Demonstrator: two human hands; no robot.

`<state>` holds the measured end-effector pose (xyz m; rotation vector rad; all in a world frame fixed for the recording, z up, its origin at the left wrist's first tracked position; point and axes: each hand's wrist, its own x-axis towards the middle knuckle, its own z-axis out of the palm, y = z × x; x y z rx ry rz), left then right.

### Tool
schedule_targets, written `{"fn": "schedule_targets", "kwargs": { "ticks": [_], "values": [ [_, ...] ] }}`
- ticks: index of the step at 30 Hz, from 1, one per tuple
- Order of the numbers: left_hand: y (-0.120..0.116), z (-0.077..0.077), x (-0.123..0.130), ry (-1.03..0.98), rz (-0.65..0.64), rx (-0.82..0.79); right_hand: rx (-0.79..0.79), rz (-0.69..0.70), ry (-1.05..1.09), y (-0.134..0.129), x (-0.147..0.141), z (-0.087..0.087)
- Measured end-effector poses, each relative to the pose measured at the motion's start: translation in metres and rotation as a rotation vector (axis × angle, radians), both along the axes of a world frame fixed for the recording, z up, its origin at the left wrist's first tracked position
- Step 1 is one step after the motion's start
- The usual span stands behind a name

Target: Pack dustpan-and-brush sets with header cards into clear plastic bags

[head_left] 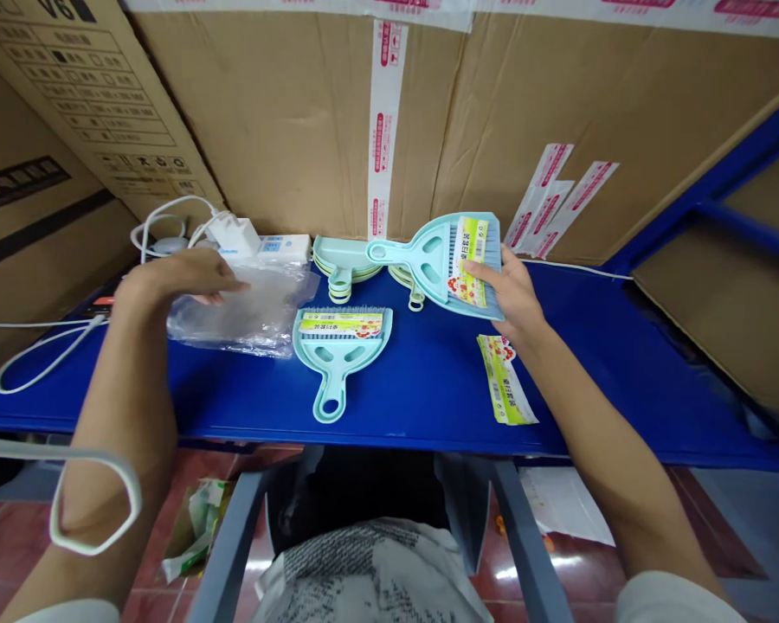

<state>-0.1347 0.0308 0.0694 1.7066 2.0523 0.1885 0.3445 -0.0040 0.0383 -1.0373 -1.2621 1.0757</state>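
My right hand (514,290) grips a mint-green dustpan and brush set (438,260) by its wide end, thumb over the yellow and white label, the handle pointing left. A second set (341,350) lies on the blue table with its handle toward me. Over a pile of clear plastic bags (253,303) at the left is my left hand (191,275), fingers bent; whether they pinch a bag is unclear. Loose printed labels (506,381) rest below my right hand. Stacked dustpans (347,258) stand at the back, beside more pieces with ring handles (410,281).
Cardboard boxes (286,121) wall off the back of the blue table (421,407). A power strip (286,247) with a white plug and cables sits at back left. A white cable loop (133,493) hangs near my left forearm.
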Motion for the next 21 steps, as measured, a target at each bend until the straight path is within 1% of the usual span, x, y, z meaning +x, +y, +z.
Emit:
{"fn": "schedule_targets", "kwargs": {
  "ticks": [2, 3, 4, 8, 10, 11, 12, 14, 16, 17, 18, 19, 21],
  "values": [
    [-0.001, -0.001, 0.006, 0.087, -0.039, -0.161, -0.011, -0.008, 0.017, 0.0, 0.0, 0.0],
    [-0.001, -0.002, 0.008, 0.11, -0.058, -0.212, -0.019, -0.012, 0.025, 0.0, 0.0, 0.0],
    [0.0, -0.002, 0.01, 0.115, -0.076, -0.188, -0.022, -0.016, 0.029, 0.0, 0.0, 0.0],
    [0.003, 0.003, 0.012, 0.144, -0.062, -0.012, 0.002, -0.015, -0.003, 0.002, 0.003, 0.001],
    [0.0, 0.008, 0.013, 0.122, -0.008, 0.053, 0.002, -0.017, -0.011, 0.002, 0.005, 0.002],
    [-0.003, 0.011, 0.015, 0.09, 0.02, 0.11, 0.001, -0.022, -0.007, 0.003, 0.006, 0.002],
    [-0.007, 0.014, 0.018, 0.063, 0.041, 0.196, 0.002, -0.028, 0.0, 0.003, 0.006, 0.002],
    [-0.017, 0.02, 0.029, 0.065, 0.028, 0.432, 0.01, -0.037, 0.013, 0.004, 0.006, 0.002],
    [-0.029, 0.026, 0.043, 0.122, -0.072, 0.643, 0.024, -0.032, 0.014, 0.004, 0.006, 0.002],
    [-0.034, 0.028, 0.051, 0.12, -0.139, 0.706, 0.035, -0.023, 0.01, 0.005, 0.006, 0.002],
    [-0.039, 0.03, 0.058, 0.074, -0.232, 0.72, 0.052, -0.012, 0.007, 0.005, 0.006, 0.001],
    [-0.044, 0.031, 0.065, -0.009, -0.336, 0.701, 0.07, 0.003, 0.004, 0.005, 0.005, 0.001],
    [-0.054, 0.033, 0.074, -0.231, -0.543, 0.615, 0.099, 0.038, -0.007, 0.003, 0.005, 0.002]
  ]
}}
